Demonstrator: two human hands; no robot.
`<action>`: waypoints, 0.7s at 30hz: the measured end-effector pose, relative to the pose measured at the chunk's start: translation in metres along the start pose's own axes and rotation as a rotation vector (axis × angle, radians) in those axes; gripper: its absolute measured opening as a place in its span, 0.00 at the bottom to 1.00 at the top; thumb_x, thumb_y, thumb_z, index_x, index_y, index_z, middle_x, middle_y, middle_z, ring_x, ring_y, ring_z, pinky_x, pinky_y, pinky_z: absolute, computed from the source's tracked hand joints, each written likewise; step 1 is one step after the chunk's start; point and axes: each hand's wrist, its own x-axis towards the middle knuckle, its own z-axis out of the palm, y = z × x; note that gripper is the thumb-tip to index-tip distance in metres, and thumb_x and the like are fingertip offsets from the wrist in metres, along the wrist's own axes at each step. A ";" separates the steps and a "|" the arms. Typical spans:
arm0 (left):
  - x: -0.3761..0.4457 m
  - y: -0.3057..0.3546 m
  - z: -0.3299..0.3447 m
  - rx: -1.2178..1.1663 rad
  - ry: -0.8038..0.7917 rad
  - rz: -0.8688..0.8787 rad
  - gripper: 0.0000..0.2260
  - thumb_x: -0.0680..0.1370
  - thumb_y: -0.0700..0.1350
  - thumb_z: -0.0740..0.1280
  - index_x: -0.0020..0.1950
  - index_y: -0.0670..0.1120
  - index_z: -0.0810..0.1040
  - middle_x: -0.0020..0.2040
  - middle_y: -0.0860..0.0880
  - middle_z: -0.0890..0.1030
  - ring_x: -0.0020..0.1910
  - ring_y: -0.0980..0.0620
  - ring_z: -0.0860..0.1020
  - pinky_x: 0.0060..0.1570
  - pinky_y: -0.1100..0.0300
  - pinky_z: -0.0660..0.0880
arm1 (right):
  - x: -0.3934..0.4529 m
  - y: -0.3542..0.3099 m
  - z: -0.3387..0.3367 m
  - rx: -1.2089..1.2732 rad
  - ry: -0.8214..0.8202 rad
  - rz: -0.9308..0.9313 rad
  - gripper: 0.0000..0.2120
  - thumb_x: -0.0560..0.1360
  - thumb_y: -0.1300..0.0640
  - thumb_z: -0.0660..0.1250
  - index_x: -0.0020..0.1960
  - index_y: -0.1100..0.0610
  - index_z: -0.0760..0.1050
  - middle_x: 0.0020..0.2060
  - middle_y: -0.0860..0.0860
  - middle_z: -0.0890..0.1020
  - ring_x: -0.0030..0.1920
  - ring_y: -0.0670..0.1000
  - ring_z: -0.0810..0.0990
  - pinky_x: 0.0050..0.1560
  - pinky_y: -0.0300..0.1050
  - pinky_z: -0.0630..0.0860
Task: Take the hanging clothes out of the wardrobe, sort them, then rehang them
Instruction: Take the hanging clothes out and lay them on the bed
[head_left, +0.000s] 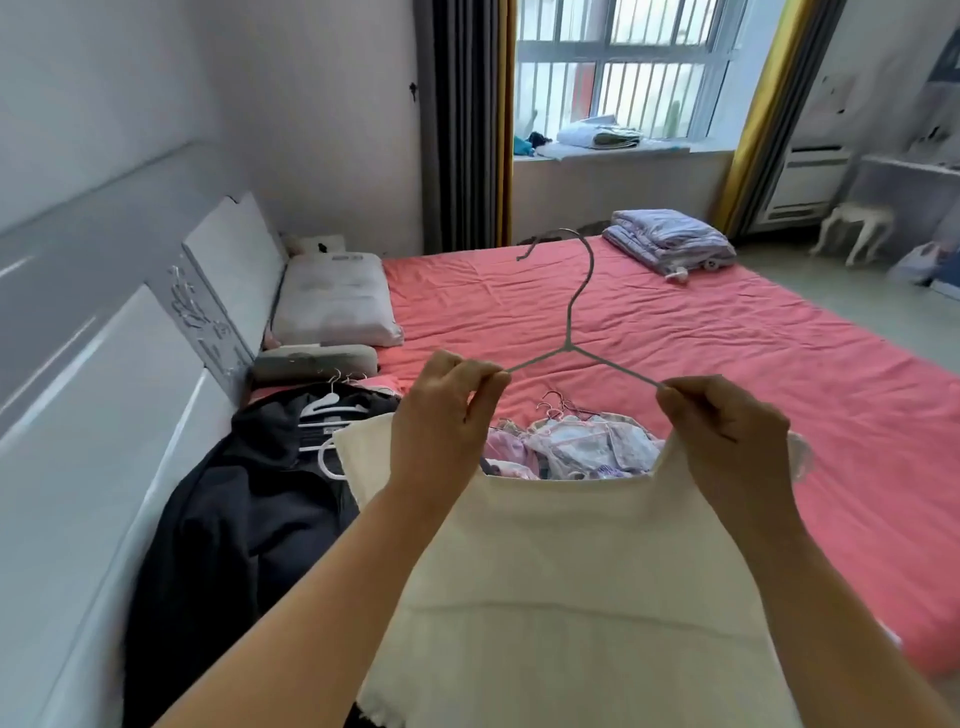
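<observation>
Both hands, left hand and right hand, pinch a wire hanger carrying a cream top. Dark jackets lie near left on the bed; their labels are unreadable.

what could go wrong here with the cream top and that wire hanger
1. The cream top is held only by pinches at its shoulders, left hand and right hand; a shoulder may slip off the thin wire hanger.
2. The hanger's hook points outward with its tip free; lowered, it might snag the pastel clothes pile on the bed.
</observation>
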 end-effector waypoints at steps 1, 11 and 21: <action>0.012 -0.015 0.019 -0.002 -0.035 -0.032 0.18 0.76 0.56 0.59 0.50 0.45 0.82 0.44 0.47 0.79 0.41 0.49 0.77 0.42 0.56 0.75 | 0.015 0.021 0.014 0.002 -0.017 0.042 0.09 0.69 0.44 0.64 0.46 0.44 0.80 0.32 0.42 0.80 0.34 0.40 0.75 0.42 0.51 0.75; 0.019 -0.171 0.179 0.339 -0.609 -0.446 0.20 0.79 0.51 0.59 0.70 0.49 0.70 0.70 0.49 0.68 0.69 0.49 0.65 0.67 0.56 0.59 | 0.070 0.240 0.168 -0.245 -0.509 0.515 0.05 0.75 0.57 0.66 0.44 0.53 0.70 0.33 0.43 0.76 0.42 0.53 0.75 0.53 0.48 0.58; -0.014 -0.244 0.272 0.492 -0.929 -0.677 0.19 0.81 0.53 0.55 0.73 0.54 0.61 0.78 0.52 0.50 0.76 0.53 0.45 0.73 0.53 0.44 | 0.088 0.379 0.253 -0.331 -0.605 0.759 0.04 0.77 0.54 0.63 0.48 0.55 0.70 0.38 0.48 0.77 0.43 0.52 0.73 0.60 0.51 0.57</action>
